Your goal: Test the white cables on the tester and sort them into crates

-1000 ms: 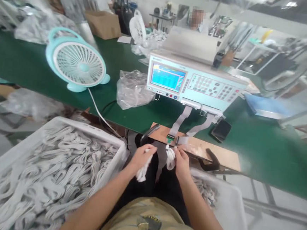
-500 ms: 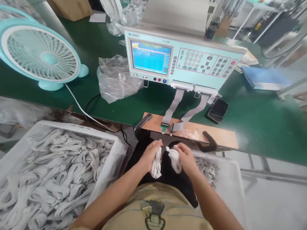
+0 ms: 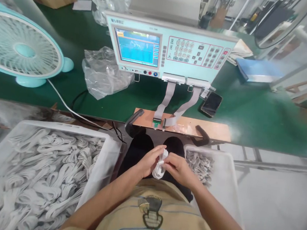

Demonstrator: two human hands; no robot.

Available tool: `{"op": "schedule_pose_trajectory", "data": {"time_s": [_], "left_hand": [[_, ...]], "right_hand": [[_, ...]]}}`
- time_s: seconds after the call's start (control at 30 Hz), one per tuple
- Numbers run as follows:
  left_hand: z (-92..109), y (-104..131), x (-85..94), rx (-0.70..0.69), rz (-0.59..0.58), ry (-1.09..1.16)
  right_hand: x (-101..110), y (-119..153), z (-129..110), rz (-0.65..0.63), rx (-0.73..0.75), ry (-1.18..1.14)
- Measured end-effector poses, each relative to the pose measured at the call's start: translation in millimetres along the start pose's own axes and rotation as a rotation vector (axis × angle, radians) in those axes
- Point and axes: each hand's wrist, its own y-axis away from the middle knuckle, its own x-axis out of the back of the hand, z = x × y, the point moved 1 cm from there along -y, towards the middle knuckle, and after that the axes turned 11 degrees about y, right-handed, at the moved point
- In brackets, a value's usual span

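Note:
Above my lap, a coiled white cable bundle (image 3: 158,172) lies between my hands. My left hand (image 3: 150,160) is closed around its left side, fingers pointing toward the bench. From the right, my right hand (image 3: 177,167) pinches the bundle near its middle, at a small white end or tie. The coils overlap, so I cannot tell whether one or two cables are there. Just beyond my hands, a small green circuit board (image 3: 156,124) sits on a copper-coloured strip (image 3: 216,131) at the bench edge, joined by grey ribbon cable (image 3: 166,99) to a tester (image 3: 160,27).
A white bin (image 3: 95,181) at left holds many coiled cables; another white bin (image 3: 229,181) at right holds more. Black clamps (image 3: 133,124) grip the strip. On the green bench lie a plastic bag (image 3: 105,75), a phone (image 3: 211,104), a blue folder (image 3: 259,71) and a fan (image 3: 25,50).
My hands were apart, each holding a white cable bundle. They have come together, and my right hand now pinches at the bundle by my left. The whole view has shifted slightly.

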Motion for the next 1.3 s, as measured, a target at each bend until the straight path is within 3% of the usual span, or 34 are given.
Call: {"op": "schedule_pose_trajectory", "data": {"time_s": [0.17, 0.33, 0.43, 0.53, 0.7, 0.87, 1.07, 1.2, 1.3], "left_hand": [[0.6, 18.5, -3.0, 0.069, 0.001, 0.043], [0.4, 33.9, 4.8, 0.079, -0.138, 0.066], [3.2, 38.4, 12.4, -0.075, -0.095, -0.057], [8.9, 37.9, 15.4, -0.16, -0.012, -0.148], [12.4, 26.4, 9.2, 0.059, -0.014, -0.096], [14.3, 8.4, 1.7, 0.098, -0.012, 0.08], [22.2, 1.1, 0.0, 0.194, 0.007, -0.081], [26.1, 0.7, -6.5, 0.114, 0.016, -0.056], [29.0, -3.3, -7.1, -0.189, 0.061, -0.11]], "right_hand": [[-19.5, -4.3, 7.0, 0.161, -0.089, 0.057], [-36.4, -7.2, 5.4, 0.193, -0.115, 0.118], [-36.4, -9.5, 1.6, 0.147, -0.028, 0.117], [-31.5, -14.4, -0.8, 0.036, 0.187, 0.191], [-20.0, -31.0, -2.7, -0.046, 0.483, 0.525], [-5.2, -43.5, -2.0, -0.032, 0.475, 0.55], [-4.5, -38.5, 6.3, -0.179, 0.52, 0.603], [-5.0, -39.8, 10.0, -0.078, 0.471, 0.521], [-4.9, -44.9, 17.6, 0.131, 0.243, 0.207]]}}
